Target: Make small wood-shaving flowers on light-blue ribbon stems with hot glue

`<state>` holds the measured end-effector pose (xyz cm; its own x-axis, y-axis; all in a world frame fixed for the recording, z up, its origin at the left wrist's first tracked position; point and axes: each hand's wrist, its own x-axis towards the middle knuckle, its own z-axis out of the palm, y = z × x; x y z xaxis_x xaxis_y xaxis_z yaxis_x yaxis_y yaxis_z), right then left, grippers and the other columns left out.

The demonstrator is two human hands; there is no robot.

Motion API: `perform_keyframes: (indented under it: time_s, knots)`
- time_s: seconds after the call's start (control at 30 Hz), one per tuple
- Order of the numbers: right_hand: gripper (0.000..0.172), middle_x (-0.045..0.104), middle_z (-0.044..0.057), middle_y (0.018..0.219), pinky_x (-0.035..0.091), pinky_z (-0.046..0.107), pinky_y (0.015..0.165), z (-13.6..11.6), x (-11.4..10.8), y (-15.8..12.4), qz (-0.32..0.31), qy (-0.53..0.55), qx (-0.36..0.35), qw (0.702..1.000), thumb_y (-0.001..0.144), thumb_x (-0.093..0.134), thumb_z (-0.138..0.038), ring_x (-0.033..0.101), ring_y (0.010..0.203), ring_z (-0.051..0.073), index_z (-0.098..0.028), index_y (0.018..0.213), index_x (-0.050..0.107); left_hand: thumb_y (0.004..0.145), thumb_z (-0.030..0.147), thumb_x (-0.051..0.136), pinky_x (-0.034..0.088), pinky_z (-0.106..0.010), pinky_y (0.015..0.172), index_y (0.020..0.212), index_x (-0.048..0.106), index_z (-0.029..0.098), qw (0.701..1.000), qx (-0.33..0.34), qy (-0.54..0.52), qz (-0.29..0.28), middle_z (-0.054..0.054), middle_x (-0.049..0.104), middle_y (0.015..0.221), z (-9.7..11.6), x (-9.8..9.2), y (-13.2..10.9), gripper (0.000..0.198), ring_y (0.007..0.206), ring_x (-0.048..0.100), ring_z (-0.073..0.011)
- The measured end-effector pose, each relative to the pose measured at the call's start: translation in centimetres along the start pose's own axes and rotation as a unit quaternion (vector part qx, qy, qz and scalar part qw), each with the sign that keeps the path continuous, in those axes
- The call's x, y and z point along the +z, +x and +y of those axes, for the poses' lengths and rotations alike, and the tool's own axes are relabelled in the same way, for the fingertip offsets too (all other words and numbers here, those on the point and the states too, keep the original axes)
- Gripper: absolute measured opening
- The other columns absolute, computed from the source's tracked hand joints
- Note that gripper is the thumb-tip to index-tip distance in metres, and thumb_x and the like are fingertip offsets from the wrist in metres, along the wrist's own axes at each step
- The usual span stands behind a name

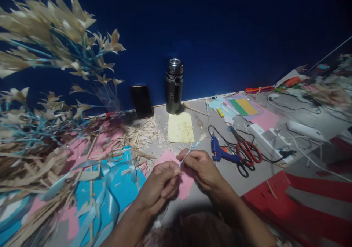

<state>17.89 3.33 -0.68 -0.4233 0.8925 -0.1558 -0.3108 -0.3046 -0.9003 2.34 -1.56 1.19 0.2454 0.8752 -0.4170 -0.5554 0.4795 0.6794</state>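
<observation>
Both hands work near the middle of the near edge of a grey table (233, 182). Left hand (162, 182): thumb and fingertips pinched narrow on the lower end of a thin, light-blue wrapped stem (189, 152). Right hand (200, 168): fingers curled, gripping the same stem higher up; its upper tip pokes out past the fingers, slanting towards the far edge. The stem is held off the table, above a pink paper sheet (187, 184) partly hidden by the hands.

Beyond the hands, towards the far edge: 1 pale-yellow paper square (180, 124), blotched with shiny residue. Behind it, at the far edge, 1 dark metal flask (173, 93) with a silvery lid, upright; left of that, 1 black smartphone (142, 102) leaning on a deep-blue wall (214, 30).

Right of the hands: 1 blue glue gun (224, 155), and just beside it, scissors with red handles (240, 154). Nearer the right edge, 1 white power strip (258, 135) with plugs in it. Past the near right corner, a red plastic chair (272, 203).

Left side, crowded: pale dried flowers on blue stems (79, 30) rise over the far left corner; below, a bright-blue sheet (123, 188) carries glossy light-blue ribbon (110, 199). Cream shavings (145, 131) scatter between sheet and flask.
</observation>
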Motion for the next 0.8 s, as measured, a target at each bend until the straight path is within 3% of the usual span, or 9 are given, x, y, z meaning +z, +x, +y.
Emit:
perform_keyframes:
  time_s: [0.17, 0.33, 0.4, 0.57, 0.8]
  knots:
    - [0.024, 0.061, 0.001, 0.068, 0.033, 0.025, 0.051, 0.3, 1.3, 0.4, 0.078, -0.02, -0.036, 0.996, 0.069, 0.087, -0.04, 0.047, 0.06, 0.013, -0.018, 0.063, 0.077, 0.069, 0.037, 0.081, 0.016, -0.017, 0.036, 0.065, 0.062, 0.017, 0.997, 0.026, 0.057, 0.041, 0.012, 0.04, 0.035, -0.4, 0.0, -0.1, 0.028, 0.029, 0.018, -0.0006]
    - [0.03, 0.054, -0.002, 0.06, 0.032, 0.025, 0.05, 0.9, 1.4, 0.5, 0.119, -0.053, -0.05, 0.99, 0.069, 0.086, -0.034, 0.045, 0.057, 0.012, -0.018, 0.054, 0.066, 0.073, 0.038, 0.074, 0.02, -0.02, 0.037, 0.063, 0.065, 0.017, 0.962, 0.105, 0.217, 0.126, 0.005, 0.051, 0.043, -0.8, -0.4, -0.5, 0.024, 0.033, 0.032, -0.0059]
    - [0.031, 0.054, -0.002, 0.058, 0.033, 0.026, 0.052, 1.2, 1.1, 0.4, 0.117, -0.07, -0.068, 0.988, 0.071, 0.085, -0.035, 0.045, 0.056, 0.012, -0.018, 0.056, 0.065, 0.075, 0.029, 0.07, 0.028, -0.022, 0.043, 0.062, 0.067, 0.018, 0.922, 0.18, 0.309, 0.146, 0.003, 0.054, 0.048, -0.8, -0.4, -0.7, 0.018, 0.04, 0.04, -0.0087]
    - [0.034, 0.054, -0.003, 0.059, 0.035, 0.027, 0.057, 1.6, 0.5, 0.3, 0.122, -0.118, -0.103, 0.98, 0.078, 0.082, -0.035, 0.046, 0.057, 0.013, -0.019, 0.057, 0.062, 0.083, 0.013, 0.059, 0.036, -0.025, 0.055, 0.064, 0.066, 0.02, 0.77, 0.364, 0.508, 0.127, 0.001, 0.056, 0.057, -1.2, -0.7, -0.7, 0.022, 0.052, 0.049, -0.0123]
    - [0.034, 0.052, -0.003, 0.06, 0.036, 0.028, 0.061, 1.3, 0.5, 0.3, 0.138, -0.152, -0.117, 0.972, 0.079, 0.08, -0.035, 0.046, 0.059, 0.014, -0.02, 0.056, 0.06, 0.094, 0.012, 0.047, 0.038, -0.027, 0.056, 0.07, 0.066, 0.02, 0.648, 0.414, 0.631, 0.102, -0.001, 0.057, 0.06, -1.6, -1.1, -0.5, 0.032, 0.053, 0.052, -0.0137]
